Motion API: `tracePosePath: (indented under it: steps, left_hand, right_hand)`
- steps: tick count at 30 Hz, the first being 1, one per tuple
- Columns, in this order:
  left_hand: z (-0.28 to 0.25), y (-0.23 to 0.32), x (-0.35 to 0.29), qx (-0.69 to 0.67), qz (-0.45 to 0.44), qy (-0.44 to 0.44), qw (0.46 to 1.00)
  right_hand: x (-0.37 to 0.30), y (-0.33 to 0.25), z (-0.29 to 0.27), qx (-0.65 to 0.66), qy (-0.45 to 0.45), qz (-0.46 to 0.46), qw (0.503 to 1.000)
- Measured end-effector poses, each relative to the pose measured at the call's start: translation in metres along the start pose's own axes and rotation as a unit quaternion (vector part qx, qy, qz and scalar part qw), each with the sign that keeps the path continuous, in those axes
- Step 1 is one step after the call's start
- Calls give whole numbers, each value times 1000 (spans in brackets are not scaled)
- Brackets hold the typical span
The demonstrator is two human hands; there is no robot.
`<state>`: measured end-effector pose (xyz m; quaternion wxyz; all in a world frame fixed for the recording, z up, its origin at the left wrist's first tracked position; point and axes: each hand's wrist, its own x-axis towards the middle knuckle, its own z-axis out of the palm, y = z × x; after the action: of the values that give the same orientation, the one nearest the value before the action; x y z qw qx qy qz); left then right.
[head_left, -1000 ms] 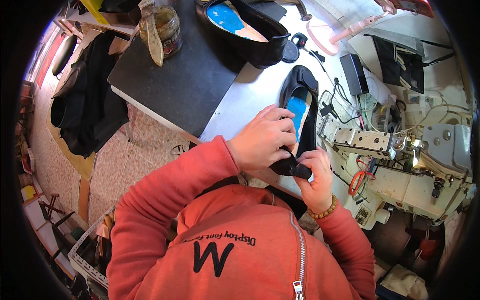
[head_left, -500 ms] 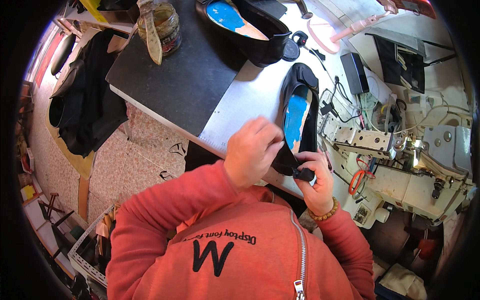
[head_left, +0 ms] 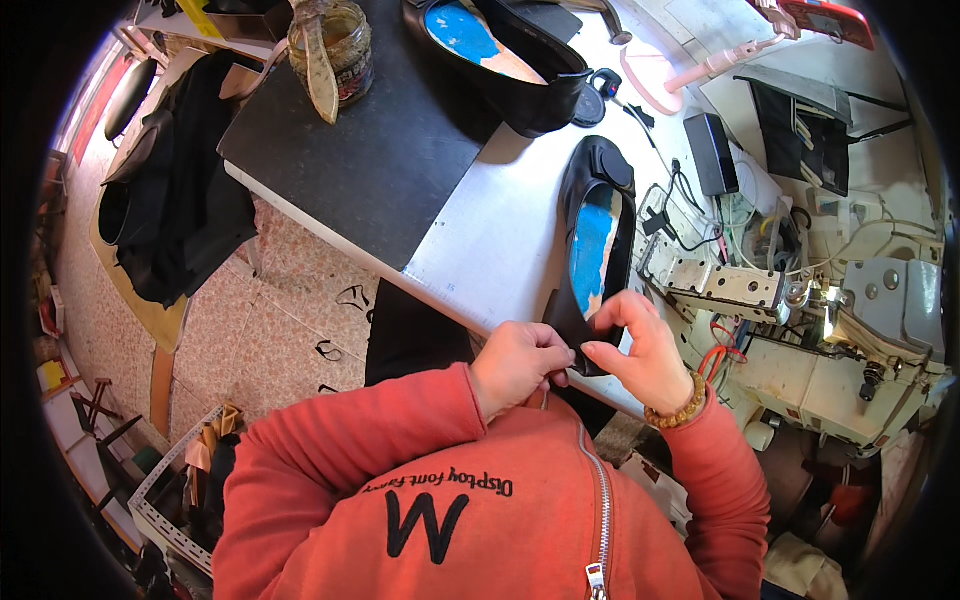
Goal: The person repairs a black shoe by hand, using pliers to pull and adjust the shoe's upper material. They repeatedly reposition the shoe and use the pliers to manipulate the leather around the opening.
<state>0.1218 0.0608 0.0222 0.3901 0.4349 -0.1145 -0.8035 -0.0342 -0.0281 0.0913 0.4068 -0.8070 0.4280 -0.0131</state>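
A black flat shoe [head_left: 618, 245] with a round ornament on its toe lies along the table's edge, heel toward me. Its inside shows a blue, patchy insole [head_left: 592, 250]. My right hand [head_left: 645, 350] is curled over the heel end, fingers on its rim and thumb low beside it. My left hand [head_left: 520, 365] is closed in a pinch right by the heel; what its fingertips hold is hidden. Farther off, the matching black shoe [head_left: 545, 105] rests on the table, with the same blue lining.
A glue-smeared jar [head_left: 350, 60] with a brush [head_left: 318, 75] stands on the dark mat [head_left: 350, 160]. To the right are a sewing machine [head_left: 840, 370], cables [head_left: 680, 195], a black box [head_left: 711, 150] and a pink stand [head_left: 700, 68]. Black material [head_left: 185, 190] hangs at the left.
My left hand has come down from beside the shoe's opening to its heel. My right hand has shifted its grip up over the heel rim, and the shoe's heel has moved slightly nearer me.
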Motion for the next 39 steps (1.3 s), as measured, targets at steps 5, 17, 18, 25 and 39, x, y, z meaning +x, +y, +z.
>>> tracePosePath:
  steps: [5,17,18,25,39]
  left_hand:
    - [7,-9,2,-20,34,28,999]
    - [12,-17,5,-36,57,50,996]
    - [12,-17,4,-24,60,54,996]
    - [8,-16,0,-42,55,33,997]
    - [10,-19,0,204,221,49,952]
  right_hand:
    - [18,-1,-6,-135,-100,-13,986]
    - [13,0,3,-160,-29,-84,983]
    - [12,1,2,-163,-31,-81,983]
    - [-19,31,-5,1,270,-99,958]
    - [-46,137,23,-276,268,25,923]
